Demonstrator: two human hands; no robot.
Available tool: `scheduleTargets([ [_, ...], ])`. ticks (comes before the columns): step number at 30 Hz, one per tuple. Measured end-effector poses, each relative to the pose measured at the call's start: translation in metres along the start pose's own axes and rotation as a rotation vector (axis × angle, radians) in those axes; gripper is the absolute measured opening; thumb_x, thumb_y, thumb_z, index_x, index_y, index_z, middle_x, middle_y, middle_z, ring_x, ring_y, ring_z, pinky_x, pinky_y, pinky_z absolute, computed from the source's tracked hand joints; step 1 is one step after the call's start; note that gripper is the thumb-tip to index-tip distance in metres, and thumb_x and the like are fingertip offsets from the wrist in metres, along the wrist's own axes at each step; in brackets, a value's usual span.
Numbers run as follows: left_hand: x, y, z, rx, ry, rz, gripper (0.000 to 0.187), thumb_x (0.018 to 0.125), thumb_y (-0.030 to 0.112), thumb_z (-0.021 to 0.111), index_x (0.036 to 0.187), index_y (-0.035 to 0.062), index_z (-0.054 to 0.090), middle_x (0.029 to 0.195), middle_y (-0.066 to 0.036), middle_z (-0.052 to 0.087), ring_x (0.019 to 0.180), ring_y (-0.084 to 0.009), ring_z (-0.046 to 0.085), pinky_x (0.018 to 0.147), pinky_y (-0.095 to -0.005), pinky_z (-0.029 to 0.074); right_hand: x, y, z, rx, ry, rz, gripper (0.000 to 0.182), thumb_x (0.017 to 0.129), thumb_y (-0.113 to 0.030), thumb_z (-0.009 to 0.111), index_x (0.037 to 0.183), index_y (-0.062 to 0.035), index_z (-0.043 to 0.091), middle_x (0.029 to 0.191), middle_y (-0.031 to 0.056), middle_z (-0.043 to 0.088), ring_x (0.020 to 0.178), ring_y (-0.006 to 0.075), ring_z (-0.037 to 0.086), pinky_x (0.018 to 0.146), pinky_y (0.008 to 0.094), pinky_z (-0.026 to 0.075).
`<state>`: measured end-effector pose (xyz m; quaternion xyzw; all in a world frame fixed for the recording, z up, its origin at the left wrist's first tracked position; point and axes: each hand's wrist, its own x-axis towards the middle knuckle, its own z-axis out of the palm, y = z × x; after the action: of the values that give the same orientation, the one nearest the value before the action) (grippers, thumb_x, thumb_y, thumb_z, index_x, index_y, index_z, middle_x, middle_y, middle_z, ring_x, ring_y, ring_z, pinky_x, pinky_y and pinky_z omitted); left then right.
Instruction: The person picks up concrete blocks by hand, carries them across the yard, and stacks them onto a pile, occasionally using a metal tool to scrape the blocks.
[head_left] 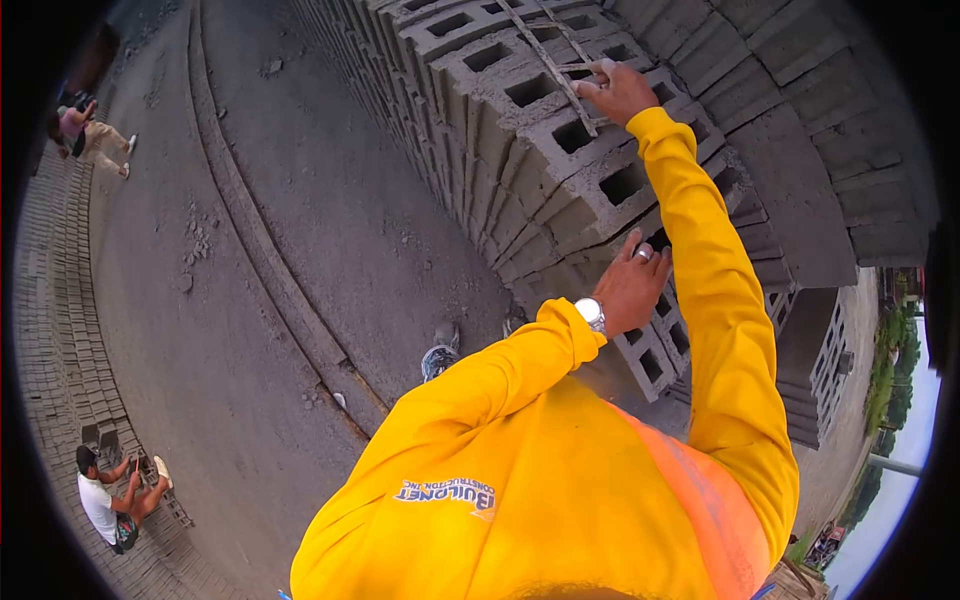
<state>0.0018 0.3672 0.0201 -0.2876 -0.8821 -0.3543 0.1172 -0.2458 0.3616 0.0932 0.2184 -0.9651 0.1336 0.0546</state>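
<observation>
My right hand [618, 92] is closed on a thin ladder-like frame [545, 58] of two long bars with short crosspieces. The frame lies across the top of a row of grey hollow concrete blocks [571, 136], whose square holes face up. Nearer to me, my left hand [635, 285], with a ring and a wristwatch [590, 314], rests against the edge of the stacked blocks. Its fingers are stretched out and slightly apart, and part of the palm side is hidden.
A tall block stack [440, 130] runs away on the left side, with more blocks [800, 110] at the upper right. A long rail-like strip [240, 215] crosses the dusty ground. One person [115, 500] sits at the lower left; another person [90, 135] is farther up.
</observation>
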Motion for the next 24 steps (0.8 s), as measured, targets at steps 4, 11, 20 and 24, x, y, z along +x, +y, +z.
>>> scheduleTargets([
  [4,-0.004,-0.004,0.004,-0.37,0.388,0.064,0.05,0.081,0.022,0.066,0.128,0.0086,0.056,0.125,-0.014,0.06,0.122,-0.0345,0.051,0.107,-0.0489,0.036,0.04,-0.04,0.034,-0.277,0.045,0.089,0.048,0.088,-0.044,0.067,0.117,-0.0055,0.067,0.124,0.0159,0.06,0.119,0.0323,0.056,0.101,0.0436,0.044],
  [11,-0.011,-0.009,0.014,-0.294,0.199,0.088,0.048,0.084,0.034,0.065,0.125,0.0111,0.058,0.128,-0.011,0.06,0.125,-0.0318,0.049,0.105,-0.0485,0.037,0.046,-0.045,0.006,-0.152,-0.041,-0.057,0.023,0.082,-0.024,0.065,0.089,-0.0023,0.07,0.099,0.0181,0.068,0.101,0.0329,0.062,0.092,0.0459,0.049],
  [20,0.001,0.006,0.004,-0.099,0.146,0.055,0.053,0.082,0.026,0.063,0.132,0.0117,0.054,0.134,-0.013,0.056,0.134,-0.0307,0.041,0.117,-0.0532,0.013,0.012,-0.033,-0.005,-0.06,-0.23,-0.201,0.051,0.081,-0.025,0.079,0.124,-0.0074,0.059,0.126,0.0159,0.061,0.115,0.0356,0.059,0.099,0.0443,0.047],
  [24,0.0,0.005,0.003,0.031,-0.035,0.0,0.056,0.082,0.019,0.062,0.135,0.009,0.05,0.139,-0.014,0.052,0.136,-0.0306,0.039,0.119,-0.0516,0.01,0.026,-0.017,-0.004,-0.059,-0.28,-0.154,0.048,0.081,-0.014,0.075,0.125,-0.0076,0.057,0.127,0.0173,0.061,0.117,0.0363,0.058,0.099,0.0429,0.048],
])
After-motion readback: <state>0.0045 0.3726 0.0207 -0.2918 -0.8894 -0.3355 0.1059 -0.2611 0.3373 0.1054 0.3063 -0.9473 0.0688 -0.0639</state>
